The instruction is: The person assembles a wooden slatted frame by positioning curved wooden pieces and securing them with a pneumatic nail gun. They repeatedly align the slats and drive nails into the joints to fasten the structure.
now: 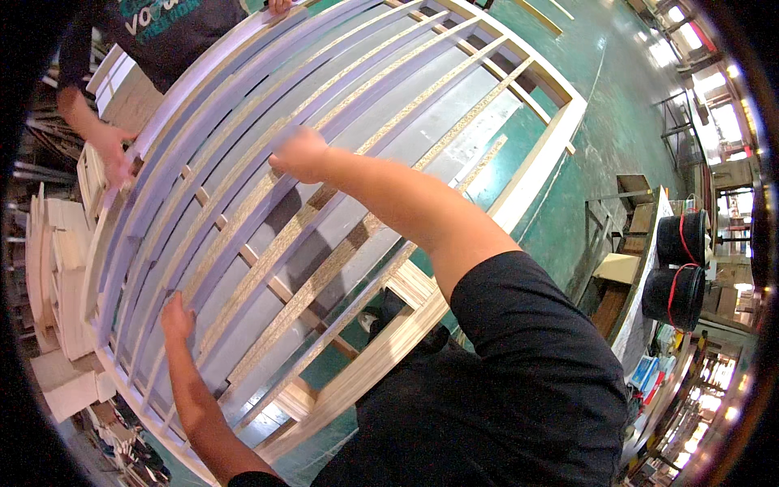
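A large pale wooden frame (531, 174) lies before me, crossed by several long chipboard slats (349, 235) standing on edge, with speckled top edges and purplish-looking sides. My left hand (178, 321) is closed on one slat near the frame's near-left part. Farther up, my right hand (302, 154) is closed at a slat near the middle; it is slightly blurred and its fingertips are partly hidden. Grey sheets (357, 191) show between the slats. Short wooden cross pieces (280, 289) run beneath them.
Across the frame stands a co-worker in a dark shirt (182, 40), one hand (114, 150) at its far-left edge. Stacked wooden pieces (69, 276) are at the left. To the right, a bench (633, 316) holds black buckets (673, 296) with red bands. The floor (560, 89) is green.
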The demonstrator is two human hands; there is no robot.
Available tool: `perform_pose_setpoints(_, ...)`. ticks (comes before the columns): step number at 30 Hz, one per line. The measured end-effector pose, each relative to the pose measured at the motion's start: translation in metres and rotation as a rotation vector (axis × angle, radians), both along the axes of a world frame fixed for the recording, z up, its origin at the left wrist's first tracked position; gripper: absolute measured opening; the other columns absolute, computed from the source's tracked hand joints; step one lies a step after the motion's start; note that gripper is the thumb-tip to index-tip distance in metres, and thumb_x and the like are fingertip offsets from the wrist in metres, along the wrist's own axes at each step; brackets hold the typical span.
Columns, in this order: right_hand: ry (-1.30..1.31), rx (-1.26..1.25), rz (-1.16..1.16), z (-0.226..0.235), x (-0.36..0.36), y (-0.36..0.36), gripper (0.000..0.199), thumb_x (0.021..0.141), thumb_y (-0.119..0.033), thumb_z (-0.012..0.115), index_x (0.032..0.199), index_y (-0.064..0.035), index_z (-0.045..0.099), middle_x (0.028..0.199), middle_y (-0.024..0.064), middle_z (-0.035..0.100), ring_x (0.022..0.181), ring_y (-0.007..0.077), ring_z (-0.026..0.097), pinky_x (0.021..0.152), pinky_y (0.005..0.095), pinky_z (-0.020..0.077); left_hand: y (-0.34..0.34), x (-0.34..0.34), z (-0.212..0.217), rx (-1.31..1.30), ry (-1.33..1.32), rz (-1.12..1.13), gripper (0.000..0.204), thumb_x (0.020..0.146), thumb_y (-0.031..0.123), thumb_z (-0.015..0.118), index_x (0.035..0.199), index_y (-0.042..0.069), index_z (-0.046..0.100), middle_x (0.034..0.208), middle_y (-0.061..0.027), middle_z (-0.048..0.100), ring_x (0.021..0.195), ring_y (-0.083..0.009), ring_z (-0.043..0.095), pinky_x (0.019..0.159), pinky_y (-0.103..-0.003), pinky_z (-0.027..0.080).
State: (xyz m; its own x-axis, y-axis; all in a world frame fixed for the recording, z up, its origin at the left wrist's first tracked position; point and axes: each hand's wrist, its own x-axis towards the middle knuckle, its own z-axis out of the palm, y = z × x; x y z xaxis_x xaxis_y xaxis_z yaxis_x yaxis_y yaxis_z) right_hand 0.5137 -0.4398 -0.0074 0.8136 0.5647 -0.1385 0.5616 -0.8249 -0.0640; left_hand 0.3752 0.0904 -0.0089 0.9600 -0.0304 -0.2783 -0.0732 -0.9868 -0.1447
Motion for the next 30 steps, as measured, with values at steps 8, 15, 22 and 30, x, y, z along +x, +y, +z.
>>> perform_pose_setpoints(8, -0.170, 0.138, -0.155, 0.016, -0.043, 0.008, 0.054, 0.098, -0.024, 0.067, 0.151, -0.0242, 0.054, 0.151, 0.0090, 0.056, 0.147, 0.0311, 0.047, 0.123, 0.0612, 0.0299, 0.006, 0.013, -0.007, -0.067, -0.007, 0.030, 0.068, 0.079, 0.013, 0.082, 0.142, 0.004, 0.059, 0.130, -0.0255, 0.069, 0.122, -0.0458, 0.065, 0.102, -0.052, 0.053)
perform_pose_setpoints(15, -0.444, 0.736, -0.363, 0.060, -0.334, -0.063, 0.057, 0.086, -0.015, 0.072, 0.142, -0.0142, 0.058, 0.135, 0.0152, 0.063, 0.131, 0.0354, 0.057, 0.111, 0.0563, 0.0415, 0.006, 0.042, -0.010, -0.298, 0.213, 0.082, 0.067, 0.077, 0.007, 0.082, 0.139, 0.003, 0.057, 0.123, -0.0216, 0.069, 0.115, -0.0402, 0.067, 0.096, -0.050, 0.055)
perform_pose_setpoints(22, -0.642, 0.805, -1.581, -0.055, -0.675, -0.196, 0.039, 0.086, -0.011, 0.068, 0.124, -0.0022, 0.067, 0.121, 0.0191, 0.069, 0.113, 0.0367, 0.066, 0.102, 0.0477, 0.0525, -0.012, -0.012, 0.032, 0.037, -0.218, -0.015, 0.060, 0.087, 0.019, 0.077, 0.141, 0.003, 0.057, 0.130, -0.0191, 0.067, 0.117, -0.0355, 0.065, 0.100, -0.045, 0.053)
perform_pose_setpoints(30, -0.229, 0.187, -2.483, -0.120, -1.059, -0.316, 0.044, 0.085, -0.012, 0.069, 0.129, -0.0061, 0.066, 0.128, 0.0220, 0.066, 0.120, 0.0435, 0.063, 0.104, 0.0531, 0.0510, -0.208, -0.183, 0.064, -0.737, -0.604, -0.071, 0.044, 0.105, 0.036, 0.065, 0.131, 0.000, 0.064, 0.115, -0.0151, 0.072, 0.107, -0.0288, 0.067, 0.095, -0.043, 0.054)
